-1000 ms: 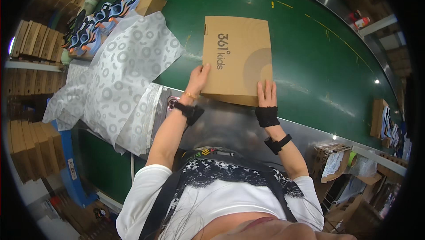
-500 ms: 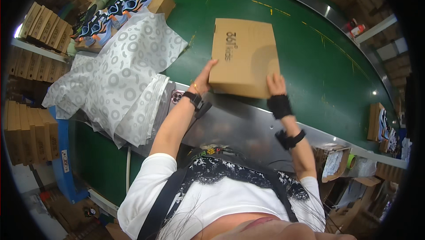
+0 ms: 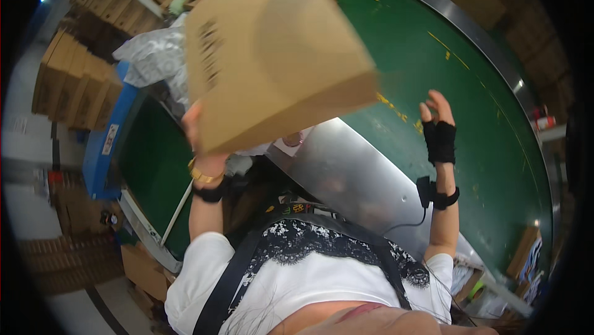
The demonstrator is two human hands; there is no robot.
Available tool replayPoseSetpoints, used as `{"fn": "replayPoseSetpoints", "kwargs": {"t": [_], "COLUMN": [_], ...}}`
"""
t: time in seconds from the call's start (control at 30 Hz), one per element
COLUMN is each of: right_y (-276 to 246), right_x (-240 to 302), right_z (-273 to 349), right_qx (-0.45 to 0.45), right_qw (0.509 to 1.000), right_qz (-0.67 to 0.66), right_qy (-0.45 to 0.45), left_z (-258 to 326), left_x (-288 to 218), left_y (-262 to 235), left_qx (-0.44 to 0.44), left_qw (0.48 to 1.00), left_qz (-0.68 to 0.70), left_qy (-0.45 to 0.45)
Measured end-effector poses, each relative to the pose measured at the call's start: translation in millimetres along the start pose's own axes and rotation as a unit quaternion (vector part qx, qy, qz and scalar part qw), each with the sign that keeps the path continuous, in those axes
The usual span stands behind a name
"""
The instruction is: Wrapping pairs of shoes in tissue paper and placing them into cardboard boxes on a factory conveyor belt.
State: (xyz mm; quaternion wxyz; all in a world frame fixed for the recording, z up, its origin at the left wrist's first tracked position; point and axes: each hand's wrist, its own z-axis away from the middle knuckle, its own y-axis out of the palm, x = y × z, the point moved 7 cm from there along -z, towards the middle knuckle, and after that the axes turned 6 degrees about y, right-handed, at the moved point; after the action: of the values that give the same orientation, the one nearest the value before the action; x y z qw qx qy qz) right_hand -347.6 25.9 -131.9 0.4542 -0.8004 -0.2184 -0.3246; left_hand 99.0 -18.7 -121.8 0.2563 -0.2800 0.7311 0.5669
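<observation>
A brown cardboard shoe box (image 3: pixel 278 50) is held up and tilted, blurred by motion. My left hand (image 3: pixel 201 134) grips its near left corner; the fingers under the box are hidden. Away from the box, over the green belt (image 3: pixel 396 50), my right hand (image 3: pixel 439 118) has its fingers apart and holds nothing. It wears a black fingerless wrist cover. Partly covered by the box, patterned white plastic bags (image 3: pixel 154 56) lie on the left. A phone (image 3: pixel 291 143) lies at the metal edge (image 3: pixel 346 174) below the box.
A blue frame (image 3: pixel 105 131) stands at the left beside another green surface (image 3: pixel 154 155). Stacked shoe boxes (image 3: pixel 77 81) fill the shelves on the left. At the far right, a box with shoes (image 3: pixel 526 251) rests on the belt. An open carton (image 3: pixel 464 276) stands below the belt edge.
The box has been lifted off the belt and moved left, toward me. My right hand has let go of it and moved right. My view has turned left.
</observation>
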Motion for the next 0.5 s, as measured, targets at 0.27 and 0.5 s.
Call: {"fn": "replayPoseSetpoints", "kwargs": {"t": [0.27, 0.5], "right_y": [76.7, 236.6], "right_x": [-23.4, 130.7], "right_z": [-9.0, -30.2], "right_qx": [0.145, 0.278], "right_qw": [0.988, 0.923], "right_qz": [0.043, 0.068], "right_qy": [-0.027, -0.256], "left_z": [177.4, 87.5], "left_x": [-138.5, -76.5], "left_y": [-78.8, -141.9], "left_qx": [-0.444, -0.354], "left_qw": [0.859, 0.932], "left_qz": [0.015, 0.024], "left_qy": [0.255, -0.080]}}
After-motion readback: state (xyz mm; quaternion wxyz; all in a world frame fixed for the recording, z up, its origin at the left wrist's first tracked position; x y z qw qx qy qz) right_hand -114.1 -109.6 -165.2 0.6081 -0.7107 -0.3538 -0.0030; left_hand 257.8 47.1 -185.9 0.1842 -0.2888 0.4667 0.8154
